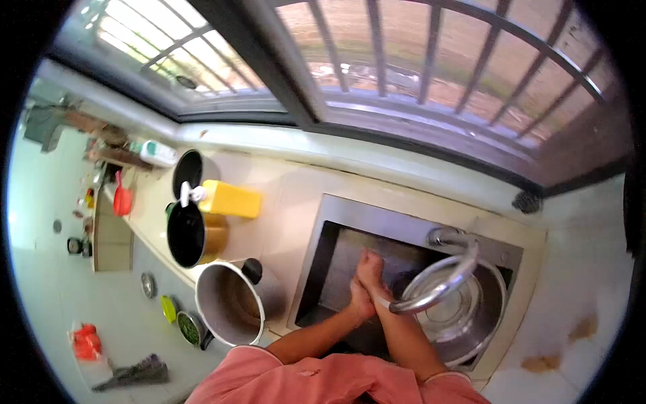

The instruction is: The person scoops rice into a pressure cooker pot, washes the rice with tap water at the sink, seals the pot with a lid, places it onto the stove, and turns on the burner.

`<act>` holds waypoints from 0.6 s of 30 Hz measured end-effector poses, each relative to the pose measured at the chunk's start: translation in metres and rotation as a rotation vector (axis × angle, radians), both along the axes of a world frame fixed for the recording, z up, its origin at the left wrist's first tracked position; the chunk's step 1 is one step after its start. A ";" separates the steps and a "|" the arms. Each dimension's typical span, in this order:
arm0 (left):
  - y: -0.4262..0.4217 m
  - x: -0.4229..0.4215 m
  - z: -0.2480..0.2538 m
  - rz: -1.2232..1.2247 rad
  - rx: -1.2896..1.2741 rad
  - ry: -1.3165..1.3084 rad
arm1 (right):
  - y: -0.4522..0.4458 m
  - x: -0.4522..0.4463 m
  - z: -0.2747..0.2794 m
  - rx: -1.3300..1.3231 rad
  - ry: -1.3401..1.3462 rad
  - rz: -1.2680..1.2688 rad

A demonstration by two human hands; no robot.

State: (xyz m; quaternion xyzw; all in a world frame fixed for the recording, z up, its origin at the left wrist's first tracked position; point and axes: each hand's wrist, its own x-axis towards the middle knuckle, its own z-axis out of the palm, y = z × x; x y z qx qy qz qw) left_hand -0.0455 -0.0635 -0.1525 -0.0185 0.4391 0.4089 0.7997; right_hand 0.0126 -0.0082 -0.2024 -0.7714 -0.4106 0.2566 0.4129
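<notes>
Over the dark sink [363, 210], my two hands meet below the rim line, left of the curved faucet [464, 269]. My left hand [362, 301] is pressed against the wrist of my right hand [370, 268]; its fingers are partly hidden. The fingers of my right hand look curled together, and nothing can be made out in them. Right beside my forearm, a large metal pot [494, 306] with clear liquid stands in the sink under the faucet spout.
Left of the sink are an open pressure-cooker pot [229, 303], a yellow pump bottle [232, 199] and two dark-mouthed containers [186, 234]. A barred window runs behind the counter. On the floor are a bowl of greens [190, 328] and a red bag [86, 341].
</notes>
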 end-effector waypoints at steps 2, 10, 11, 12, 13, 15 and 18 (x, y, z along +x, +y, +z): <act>-0.020 0.006 -0.001 -0.068 0.028 0.067 | -0.020 0.005 -0.001 -0.074 0.181 -0.077; 0.016 -0.027 -0.029 -0.843 0.629 0.763 | -0.039 0.007 0.001 -0.196 0.810 -0.269; 0.023 -0.025 -0.023 -0.884 0.655 0.756 | -0.041 0.009 0.001 -0.201 0.827 -0.280; 0.029 -0.022 -0.017 -0.923 0.682 0.749 | -0.044 0.010 0.001 -0.204 0.838 -0.284; 0.035 -0.020 -0.011 -0.961 0.709 0.741 | -0.046 0.009 0.001 -0.215 0.846 -0.286; 0.054 -0.003 -0.020 -0.910 0.123 0.681 | -0.045 0.004 0.002 -0.222 0.849 -0.295; 0.059 0.003 -0.021 -1.077 -0.121 0.569 | -0.047 0.012 -0.004 -0.222 0.866 -0.307</act>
